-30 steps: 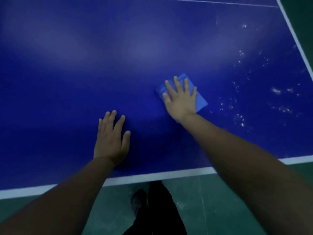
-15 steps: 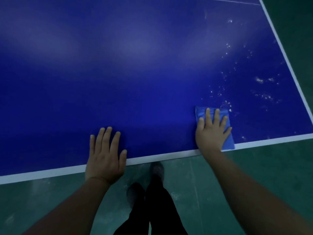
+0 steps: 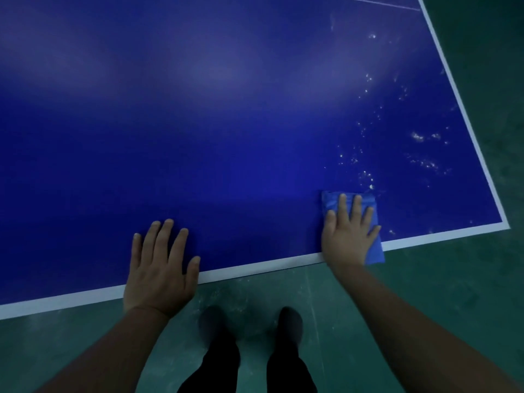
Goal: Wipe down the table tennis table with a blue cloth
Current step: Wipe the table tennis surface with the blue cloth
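Wiping: my right hand [image 3: 350, 236], fingers spread flat, presses the blue cloth [image 3: 368, 222] at the counter's [image 3: 226, 123] near edge, lower right of frame.
Bracing: left hand [image 3: 158, 268] flat, fingers straight, holding nothing.
Unwiped: white specks [image 3: 422, 160], right of frame.
Risk: cloth overhangs the edge; pulling nearer could drop it onto the floor [image 3: 425, 293].

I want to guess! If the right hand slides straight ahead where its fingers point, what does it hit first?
Probably the white specks just beyond the cloth under the right hand; nothing else shows on the table there.
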`<move>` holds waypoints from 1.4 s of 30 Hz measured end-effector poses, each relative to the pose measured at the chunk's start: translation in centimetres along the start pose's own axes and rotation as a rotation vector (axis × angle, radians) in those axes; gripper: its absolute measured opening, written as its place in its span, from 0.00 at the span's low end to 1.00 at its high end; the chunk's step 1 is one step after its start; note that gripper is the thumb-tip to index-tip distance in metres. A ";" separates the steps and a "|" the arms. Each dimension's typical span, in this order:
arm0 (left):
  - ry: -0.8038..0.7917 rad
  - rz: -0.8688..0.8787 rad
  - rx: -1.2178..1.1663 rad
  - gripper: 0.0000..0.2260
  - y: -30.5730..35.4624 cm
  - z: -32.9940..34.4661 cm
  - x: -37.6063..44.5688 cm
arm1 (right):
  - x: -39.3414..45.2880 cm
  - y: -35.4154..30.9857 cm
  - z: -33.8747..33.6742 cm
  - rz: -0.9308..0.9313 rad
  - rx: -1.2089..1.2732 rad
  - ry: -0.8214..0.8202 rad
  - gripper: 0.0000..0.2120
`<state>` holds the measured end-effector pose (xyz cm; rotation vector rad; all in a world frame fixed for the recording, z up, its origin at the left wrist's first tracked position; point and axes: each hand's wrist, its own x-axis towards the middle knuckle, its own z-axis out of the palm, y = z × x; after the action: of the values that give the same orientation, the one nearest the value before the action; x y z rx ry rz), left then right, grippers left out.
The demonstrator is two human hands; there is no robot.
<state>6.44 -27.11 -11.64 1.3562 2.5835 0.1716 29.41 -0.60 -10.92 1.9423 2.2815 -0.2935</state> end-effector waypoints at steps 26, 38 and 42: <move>-0.078 0.144 0.005 0.33 14.7 2.4 3.1 | 3.0 -1.1 0.6 -0.331 0.032 0.110 0.26; -0.086 0.149 0.030 0.31 14.8 2.2 3.1 | 11.4 12.1 -3.4 0.269 0.076 0.067 0.27; -0.081 0.132 0.038 0.29 15.1 2.0 2.9 | 5.3 4.7 -0.8 -0.182 -0.003 0.071 0.26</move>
<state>17.33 -16.12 -10.87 1.5155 2.4441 0.0875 33.19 5.40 -11.66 1.7735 2.5075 -0.2435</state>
